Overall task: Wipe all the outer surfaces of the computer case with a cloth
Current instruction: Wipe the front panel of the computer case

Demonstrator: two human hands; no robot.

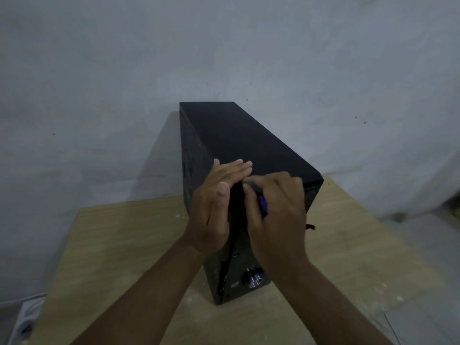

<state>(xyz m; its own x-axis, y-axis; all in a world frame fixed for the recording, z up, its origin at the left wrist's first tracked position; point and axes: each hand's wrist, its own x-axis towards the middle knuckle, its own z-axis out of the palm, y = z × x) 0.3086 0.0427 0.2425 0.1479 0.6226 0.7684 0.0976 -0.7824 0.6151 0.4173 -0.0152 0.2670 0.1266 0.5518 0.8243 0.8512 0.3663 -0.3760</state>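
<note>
A grey wall (99, 70) stands behind a pale wooden worktop (112, 245). On the worktop the black computer case (244, 135) stands upright, its front panel facing the person and its far end close to the wall. The long axis of its top runs away from the person, so most of that face lies beyond both hands.

The left hand (216, 207) rests at the near left corner of the top, its fingers (236, 168) straight and together, apparently steadying the case. The right hand (278, 207) is just beside it at the top front edge, fingers curled around a purple cloth (262, 205), which is blurred and mostly hidden in the grip.

With the cloth in the right hand, a wipe of the top would likely push forward along the long axis towards the wall. A silver knob (256, 281) sits low on the front panel.
</note>
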